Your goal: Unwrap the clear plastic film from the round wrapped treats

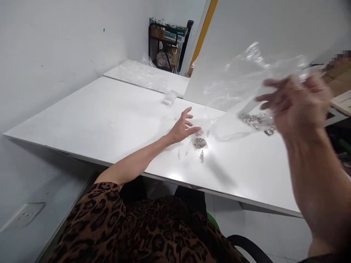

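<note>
Right hand: right hand (pixel 297 104) raised above the table, blurred; fingers pinch the upper part of a large clear bag (pixel 246 78), which hangs open and slack toward the tabletop
Bag contents: cluster of small metal pieces (pixel 259 121) gathered in the bag's low end, right beside the hand's fingers
Left hand: left hand (pixel 183 128) stretched forward, fingers spread and released, holding nothing; fingertips just beside a small packet (pixel 199 140)
Small packet: lies flat on the white table (pixel 109 117), clear plastic with dark bits inside; a few loose scraps on the surface close to it
Second packet: another small clear packet (pixel 170 98) farther back, near the seam to the rear table, well apart from both hands
Writing: boxes on the dark shelf (pixel 164 45) in the corner carry print, too small to read; no legible label on either bag
Edges: near table edge runs diagonally just above the leopard-print sleeve (pixel 109 223); white partition (pixel 246 33) stands along the back right
Open room: broad bare tabletop to the left of the left hand
</note>
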Motion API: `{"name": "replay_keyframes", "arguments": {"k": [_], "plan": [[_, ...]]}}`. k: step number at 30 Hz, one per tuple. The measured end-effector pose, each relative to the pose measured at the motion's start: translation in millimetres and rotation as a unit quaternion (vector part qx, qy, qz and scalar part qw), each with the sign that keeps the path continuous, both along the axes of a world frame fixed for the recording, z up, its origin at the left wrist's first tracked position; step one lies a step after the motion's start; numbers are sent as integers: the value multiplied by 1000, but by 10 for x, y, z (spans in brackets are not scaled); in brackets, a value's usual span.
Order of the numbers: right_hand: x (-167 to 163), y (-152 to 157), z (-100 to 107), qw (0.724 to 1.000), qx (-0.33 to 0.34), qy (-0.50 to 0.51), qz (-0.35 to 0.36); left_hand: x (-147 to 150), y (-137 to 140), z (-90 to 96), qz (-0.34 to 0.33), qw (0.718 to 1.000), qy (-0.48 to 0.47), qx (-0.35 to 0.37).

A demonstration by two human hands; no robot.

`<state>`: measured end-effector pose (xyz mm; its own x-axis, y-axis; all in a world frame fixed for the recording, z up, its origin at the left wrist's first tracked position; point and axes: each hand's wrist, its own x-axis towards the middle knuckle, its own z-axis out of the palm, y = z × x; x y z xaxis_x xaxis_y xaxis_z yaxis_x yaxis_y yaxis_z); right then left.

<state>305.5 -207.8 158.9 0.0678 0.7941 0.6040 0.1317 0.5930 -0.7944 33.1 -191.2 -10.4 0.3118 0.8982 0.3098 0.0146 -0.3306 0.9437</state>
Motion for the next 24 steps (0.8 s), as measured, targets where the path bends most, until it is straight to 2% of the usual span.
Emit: {"name": "replay_keyframes", "arguments": {"k": [2, 5, 7, 10, 12, 15, 19, 22, 24], "plan": [[-485, -168, -297, 995, -46, -25, 81, 16, -41, 19, -18, 999, -22, 35], [-1047, -397, -589, 965, -95, -102, 221, 33, -67, 30, -20, 997, -51, 62], [-1210, -456, -679, 961, -73, -123, 238, 18, -39, 48, 1, 996, -72, 57], [-1169, -377, -753, 987, -4, -59, 147, -91, 98, 148, 75, 988, -133, 19], [-1036, -258, -843, 997, 5, 14, 72, -252, 267, 279, 149, 970, -194, -11], [-811, -79, -1097, 996, -57, 70, -4, -653, 645, 538, 264, 923, -276, -45], [-592, 69, -1507, 983, -156, 83, -56, -1419, 1258, 855, 367, 853, -365, -63], [-503, 124, -1692, 975, -192, 90, -68, -1953, 1584, 935, 422, 805, -413, -66], [-472, 141, -1745, 973, -204, 88, -66, -2175, 1661, 872, 428, 809, -396, -76]]}}
